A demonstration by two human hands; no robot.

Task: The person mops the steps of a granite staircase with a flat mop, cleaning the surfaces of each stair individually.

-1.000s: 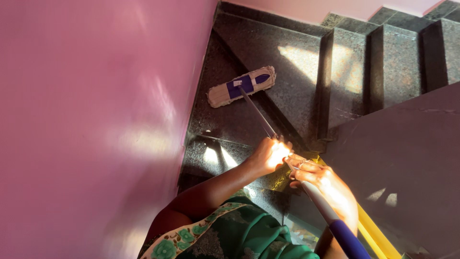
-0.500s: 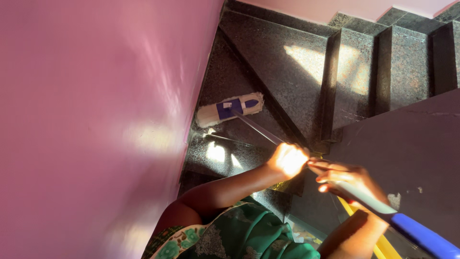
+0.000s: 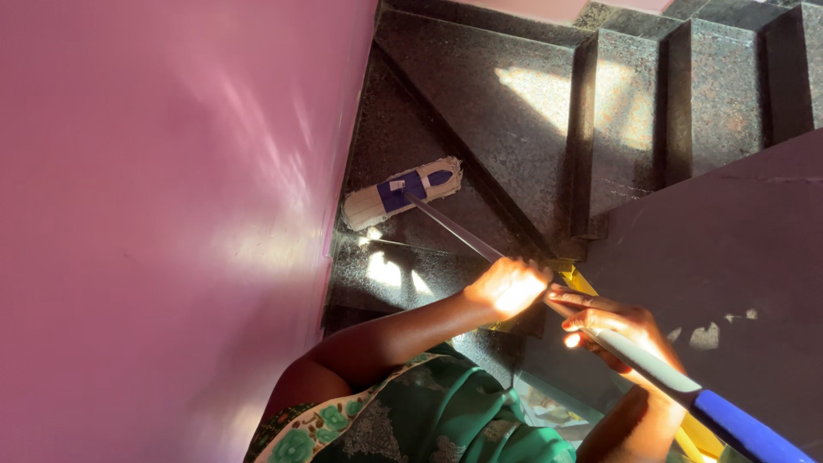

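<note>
Both hands wrap the mop handle point(image 3: 514, 270): left hand point(image 3: 510, 287) clenched lower down to steer, right hand point(image 3: 613, 330) curled just above it to push. Down the handle, the flat mop head point(image 3: 401, 192) lies on the dark granite step point(image 3: 411, 137), beside the pink wall point(image 3: 171, 214).

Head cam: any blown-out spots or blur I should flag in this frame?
Head view: hard sunlight overexposes the left hand on the mop handle; bright patches on the granite steps; pink wall soft with streaky glare; mop head in shade, reasonably sharp.
</note>
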